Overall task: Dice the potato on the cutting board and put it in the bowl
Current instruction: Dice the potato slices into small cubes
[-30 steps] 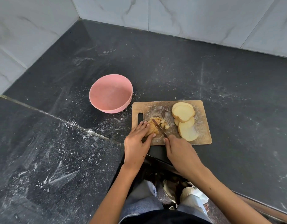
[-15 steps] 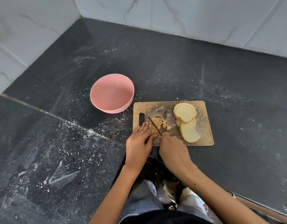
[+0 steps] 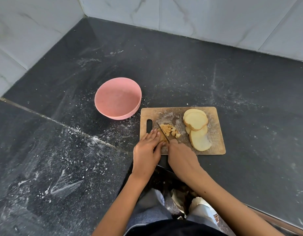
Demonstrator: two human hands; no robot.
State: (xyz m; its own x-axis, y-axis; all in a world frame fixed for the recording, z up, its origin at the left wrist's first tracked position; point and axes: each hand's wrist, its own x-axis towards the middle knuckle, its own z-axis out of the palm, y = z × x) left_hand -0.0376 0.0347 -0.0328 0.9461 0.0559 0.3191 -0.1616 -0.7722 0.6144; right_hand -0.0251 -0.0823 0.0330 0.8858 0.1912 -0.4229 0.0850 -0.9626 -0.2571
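On board (image 3: 214, 116) near edge, head view | left hand (image 3: 145, 150) fingers straight, pressing uncut potato piece (image 3: 162, 138) | right hand (image 3: 181, 157) grips knife (image 3: 162, 132), blade angled away-left, just right of left fingertips | dice (image 3: 171, 130) right of blade | slices (image 3: 196, 120) farther right | bowl (image 3: 118, 98) empty, far-left, nearer left hand

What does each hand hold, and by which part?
The right hand grips the small steel-bladed knife by its handle, hidden in the fist. The left hand presses straight fingers on the pale yellow potato pieces.
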